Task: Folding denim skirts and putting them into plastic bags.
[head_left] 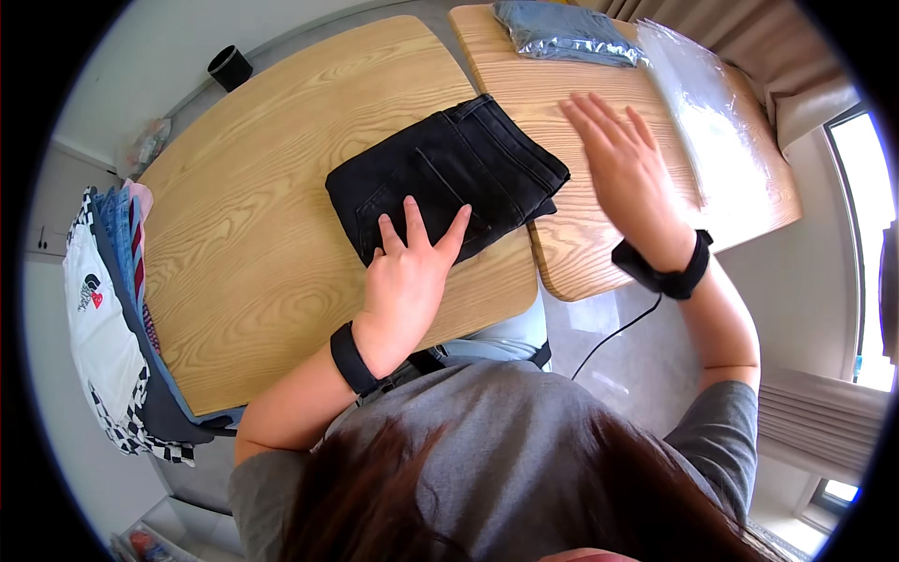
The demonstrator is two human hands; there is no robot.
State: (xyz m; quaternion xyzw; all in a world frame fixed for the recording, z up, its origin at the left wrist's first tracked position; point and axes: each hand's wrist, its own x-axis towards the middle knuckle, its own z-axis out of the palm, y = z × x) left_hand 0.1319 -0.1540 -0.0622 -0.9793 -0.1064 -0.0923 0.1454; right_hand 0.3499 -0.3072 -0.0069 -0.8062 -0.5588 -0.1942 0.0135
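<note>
A pair of folded black jeans (428, 168) lies on the wooden table (267, 232), its waistband toward the right and a back pocket facing up. My left hand (411, 274) rests on the near edge of the jeans with the fingers spread, gripping nothing. To the right of the waistband, my right hand (625, 168) is raised above the second wooden table (576, 239), flat and holding nothing. Its fingers point away from me and look slightly blurred.
Folded blue jeans in a clear plastic bag (569, 31) lie at the far right, beside a stack of clear plastic bags (709, 119). Several garments (105, 302) hang at the left table edge. A black bin (230, 68) stands beyond the table. A black cable (611, 337) trails from my right wristband.
</note>
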